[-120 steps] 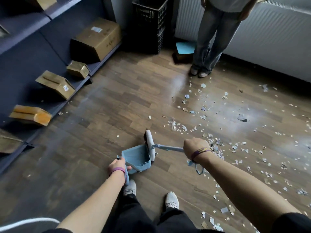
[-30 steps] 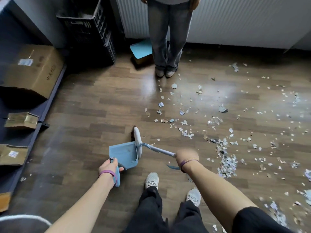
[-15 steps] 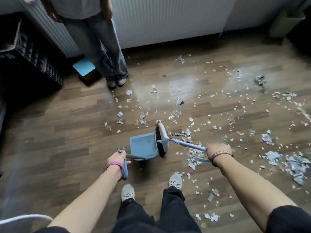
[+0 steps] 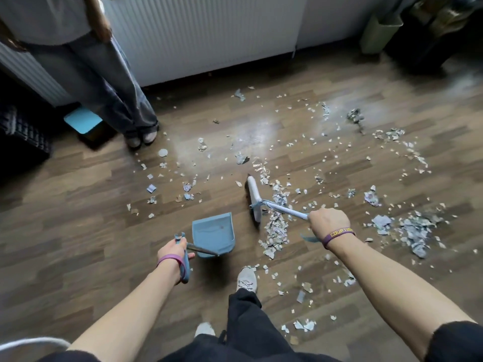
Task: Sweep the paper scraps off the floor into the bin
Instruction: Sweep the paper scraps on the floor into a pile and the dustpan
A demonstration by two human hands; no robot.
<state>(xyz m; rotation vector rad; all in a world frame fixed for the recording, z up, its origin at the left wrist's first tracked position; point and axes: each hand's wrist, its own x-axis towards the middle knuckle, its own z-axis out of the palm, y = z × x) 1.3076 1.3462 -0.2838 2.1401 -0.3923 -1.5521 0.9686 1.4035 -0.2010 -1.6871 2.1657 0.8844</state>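
My left hand (image 4: 174,250) grips the handle of a blue dustpan (image 4: 213,234) whose tray rests on the wooden floor, mouth facing away from me. My right hand (image 4: 328,222) grips the pale handle of a broom (image 4: 253,198); its white head stands on the floor just right of the dustpan, a gap apart. A dense line of paper scraps (image 4: 275,228) lies right of the broom head. More scraps are scattered across the floor, with a larger heap (image 4: 415,231) at the right.
A person stands at the far left, feet (image 4: 141,138) near the scraps, before a white radiator (image 4: 203,35). A light blue lid (image 4: 82,120) and black crate (image 4: 23,134) sit at left. A greenish bin (image 4: 380,32) stands at the far right. My shoes (image 4: 245,279) are below the dustpan.
The view has swung right. The broom head has pulled away from the dustpan mouth and now stands to its right, beside the line of scraps.
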